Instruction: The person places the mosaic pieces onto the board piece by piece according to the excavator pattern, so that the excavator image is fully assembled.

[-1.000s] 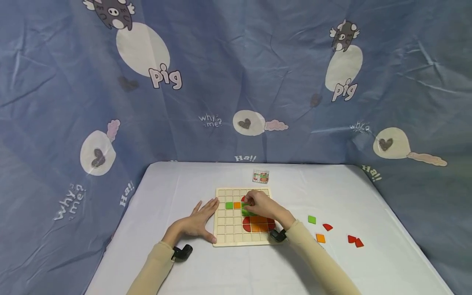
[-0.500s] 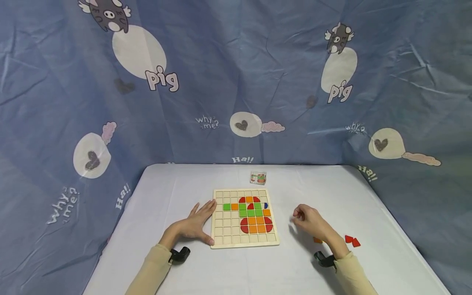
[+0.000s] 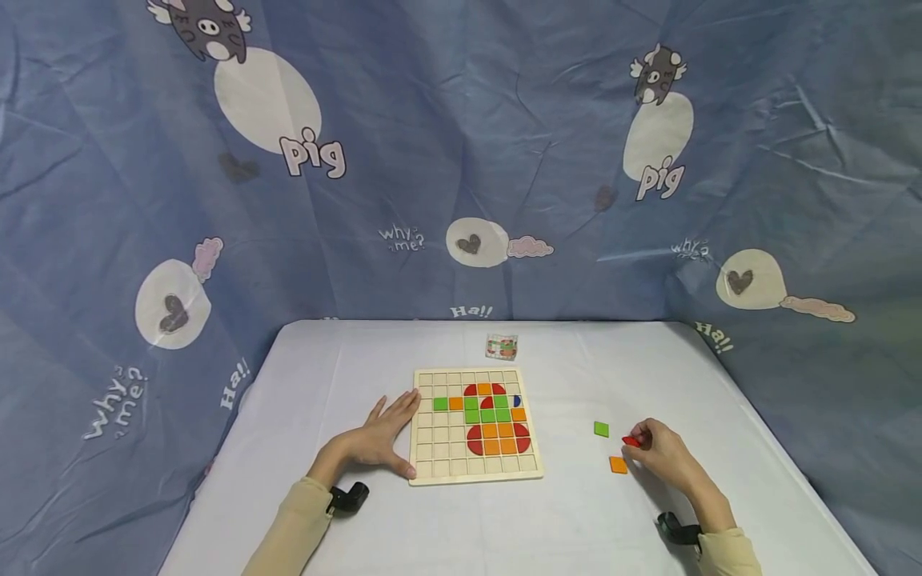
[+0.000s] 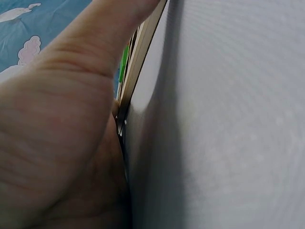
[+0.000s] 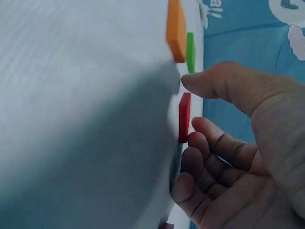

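My left hand (image 3: pixel 378 440) rests at the left side of a wooden grid board (image 3: pixel 439 466), fingers and thumb spread along its edge. In the left wrist view the palm (image 4: pixel 52 129) covers much of the board's rim (image 4: pixel 143 50). Coloured tiles fill part of the grid, among them a green square (image 3: pixel 441 404) and a blue piece (image 3: pixel 516 401). At the right, my right hand (image 3: pixel 666 456) is over a red quarter-round tile (image 3: pixel 631 441) on the table. In the right wrist view, thumb and fingertips stand around this tile (image 5: pixel 184 118), with a gap at the thumb.
A green square tile (image 3: pixel 601 430) and an orange square tile (image 3: pixel 618 465) lie near the right hand. Another red piece (image 5: pixel 167 226) shows at the bottom of the right wrist view. A small pattern card (image 3: pixel 502 346) lies behind the board on the white tabletop (image 3: pixel 446 528).
My right hand has left the board and moved right to the loose red tile. A red quarter-round now shows on a green-bordered cell it covered before. The left hand stays at the board.
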Available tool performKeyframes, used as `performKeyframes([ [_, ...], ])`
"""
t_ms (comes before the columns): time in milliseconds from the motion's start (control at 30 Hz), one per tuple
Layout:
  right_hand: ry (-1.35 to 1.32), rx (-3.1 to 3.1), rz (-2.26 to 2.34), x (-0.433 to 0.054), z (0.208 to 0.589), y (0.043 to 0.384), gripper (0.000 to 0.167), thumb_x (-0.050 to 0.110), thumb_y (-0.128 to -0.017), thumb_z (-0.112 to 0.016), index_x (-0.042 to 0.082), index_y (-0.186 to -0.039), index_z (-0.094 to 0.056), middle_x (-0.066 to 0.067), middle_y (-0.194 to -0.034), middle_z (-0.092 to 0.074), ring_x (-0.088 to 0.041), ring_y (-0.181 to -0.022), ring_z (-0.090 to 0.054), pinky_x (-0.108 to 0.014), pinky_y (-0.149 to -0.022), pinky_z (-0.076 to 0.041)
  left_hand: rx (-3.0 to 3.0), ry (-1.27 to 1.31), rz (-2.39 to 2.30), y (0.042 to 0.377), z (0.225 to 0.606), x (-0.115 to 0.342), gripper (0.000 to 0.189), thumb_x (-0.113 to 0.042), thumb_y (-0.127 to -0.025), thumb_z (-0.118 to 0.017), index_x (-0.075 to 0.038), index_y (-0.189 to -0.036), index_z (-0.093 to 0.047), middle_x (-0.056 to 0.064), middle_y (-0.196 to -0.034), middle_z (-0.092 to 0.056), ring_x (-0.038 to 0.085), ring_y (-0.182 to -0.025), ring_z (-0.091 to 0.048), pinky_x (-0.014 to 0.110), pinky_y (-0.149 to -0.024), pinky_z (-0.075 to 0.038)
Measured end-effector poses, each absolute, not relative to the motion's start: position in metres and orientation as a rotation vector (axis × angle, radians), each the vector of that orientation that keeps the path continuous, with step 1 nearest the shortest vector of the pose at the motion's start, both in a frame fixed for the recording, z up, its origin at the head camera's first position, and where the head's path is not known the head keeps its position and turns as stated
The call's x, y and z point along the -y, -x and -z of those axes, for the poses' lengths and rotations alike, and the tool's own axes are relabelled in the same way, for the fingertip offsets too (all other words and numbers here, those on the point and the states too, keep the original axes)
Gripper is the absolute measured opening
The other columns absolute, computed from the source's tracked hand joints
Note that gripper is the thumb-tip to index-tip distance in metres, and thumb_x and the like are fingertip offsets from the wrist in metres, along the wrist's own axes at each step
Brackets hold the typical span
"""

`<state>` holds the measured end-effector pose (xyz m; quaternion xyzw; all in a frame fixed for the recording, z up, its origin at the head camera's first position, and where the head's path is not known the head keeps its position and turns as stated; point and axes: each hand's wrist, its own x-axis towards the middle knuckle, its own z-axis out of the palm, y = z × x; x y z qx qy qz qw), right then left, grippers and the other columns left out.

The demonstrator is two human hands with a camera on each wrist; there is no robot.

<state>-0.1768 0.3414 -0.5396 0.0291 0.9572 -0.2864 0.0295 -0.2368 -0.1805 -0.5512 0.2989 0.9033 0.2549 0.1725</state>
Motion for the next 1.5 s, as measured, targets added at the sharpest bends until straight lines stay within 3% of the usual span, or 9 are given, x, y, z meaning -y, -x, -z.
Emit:
performKeyframes([
  [300,-0.121,-2.96,0.858,-0.35,0.54,0.176,0.029,0.015,-0.078,-0.074,0.0,-0.096,-0.058,-0.007,-0.086,-0.059,-0.017,-0.075,-0.051,-0.025,-0.06,-0.042,-2.572,-0.855,-0.711,0.238,0.556,0.18,0.136,-0.067,-0.06,-0.079,-0.006,-0.155,-0.003,0.009,-0.164,0.003,0.029,-0.151,0.003,0.056,-0.119,0.012],
  [933,-0.102,-2.97,0.888,-0.347,0.541,0.178,0.027,0.013,-0.079,-0.074,0.001,-0.1,-0.063,-0.006,-0.089,-0.064,-0.016,-0.079,-0.057,-0.027,-0.065,-0.049,-2.56,-0.83,-0.723,0.237,0.552,0.182,0.136,-0.064,-0.06,-0.081,-0.006,-0.155,-0.003,0.009,-0.163,0.004,0.028,-0.151,0.004,0.055,-0.119,0.014],
  [1200,0.193,-2.998,1.053,-0.314,0.529,0.19,0.02,0.011,-0.081,-0.073,0.008,-0.098,-0.065,-0.001,-0.087,-0.062,-0.011,-0.078,-0.056,-0.022,-0.065,-0.05,-2.57,-0.857,-0.699,0.237,0.551,0.183,0.136,-0.066,-0.061,-0.079,-0.006,-0.155,-0.002,0.009,-0.163,0.004,0.029,-0.151,0.004,0.055,-0.119,0.013],
  [1500,0.621,-2.939,0.994,-0.229,0.516,0.223,0.017,0.01,-0.077,-0.074,0.012,-0.092,-0.065,0.003,-0.088,-0.061,-0.01,-0.077,-0.055,-0.023,-0.064,-0.05,-2.576,-0.856,-0.673,0.237,0.553,0.182,0.135,-0.066,-0.061,-0.079,-0.006,-0.155,-0.002,0.009,-0.163,0.004,0.028,-0.151,0.004,0.055,-0.119,0.012],
])
